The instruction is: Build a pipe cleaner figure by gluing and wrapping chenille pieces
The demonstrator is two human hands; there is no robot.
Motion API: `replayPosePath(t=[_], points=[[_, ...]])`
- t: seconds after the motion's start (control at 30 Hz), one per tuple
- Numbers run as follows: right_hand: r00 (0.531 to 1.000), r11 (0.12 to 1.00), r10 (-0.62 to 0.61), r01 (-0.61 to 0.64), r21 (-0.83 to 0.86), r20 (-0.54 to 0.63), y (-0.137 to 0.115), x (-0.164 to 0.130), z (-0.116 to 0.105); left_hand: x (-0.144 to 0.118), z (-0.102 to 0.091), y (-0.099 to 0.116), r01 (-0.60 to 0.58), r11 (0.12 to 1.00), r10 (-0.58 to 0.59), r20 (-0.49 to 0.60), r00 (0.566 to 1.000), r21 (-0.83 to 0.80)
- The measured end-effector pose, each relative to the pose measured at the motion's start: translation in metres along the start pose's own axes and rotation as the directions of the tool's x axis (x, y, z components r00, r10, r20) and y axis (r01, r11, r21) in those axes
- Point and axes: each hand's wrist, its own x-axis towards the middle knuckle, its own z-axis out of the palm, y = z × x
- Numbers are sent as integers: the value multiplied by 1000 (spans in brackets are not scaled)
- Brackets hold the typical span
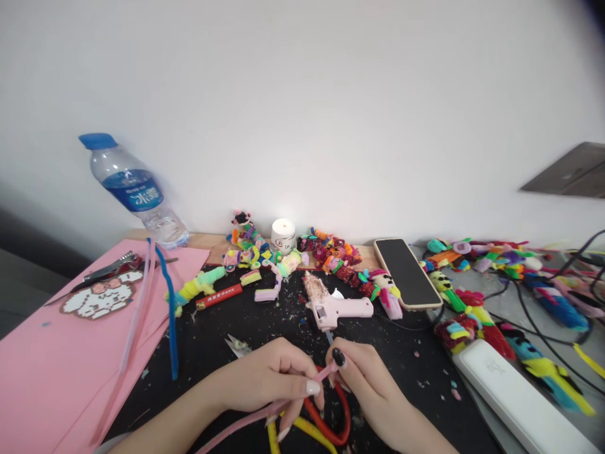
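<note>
Both hands meet low over the black table (pixel 212 340), working one pink pipe cleaner (pixel 265 413). The left hand (pixel 269 375) is curled around it, thumb and forefinger pinching the strand near its end, while the rest of the strand trails down and left past the wrist. The right hand (pixel 366 378) pinches the tip of the same pink pipe cleaner from the other side, its dark-painted thumbnail just beside the left hand's pale one. Under the hands lie red-handled scissors (pixel 338 422) and a yellow pipe cleaner (pixel 307 432).

Just beyond the fingers a pink glue gun (pixel 340 310) lies on its side among scraps. Behind it a row of small colourful pipe-cleaner figures (pixel 331 255) runs along the wall, with a white jar (pixel 283 236) among them. A smartphone (pixel 407 272) lies face up to the right, and a white power strip (pixel 515 397) sits near the right edge with dark cables around it. To the left, pink paper sheets (pixel 51 366) carry a blue pipe cleaner (pixel 169 309), a metal clip (pixel 109 267) and a beaded cat figure (pixel 99 297). A water bottle (pixel 135 192) stands at the back left.
</note>
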Motion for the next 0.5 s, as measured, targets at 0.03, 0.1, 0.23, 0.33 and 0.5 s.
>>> replayPosePath(t=[0.03,0.1,0.23,0.33,0.5], points=[[1000,999,10,-10,49,1,2,1,0,0,0,0,-9,1000,9,-3,1000,-15],[999,986,41,-35,165,-33,6,3,0,0,-2,1,-21,998,21,-10,1000,-61],[980,956,112,-61,286,-163,12,6,-1,0,-7,0,-28,982,23,-29,999,-188],[977,966,74,-21,258,-198,12,6,-3,0,-10,-2,-55,952,44,-45,998,-301],[977,973,31,19,231,-212,10,4,-3,-1,-11,-4,-120,896,105,-59,993,-428]])
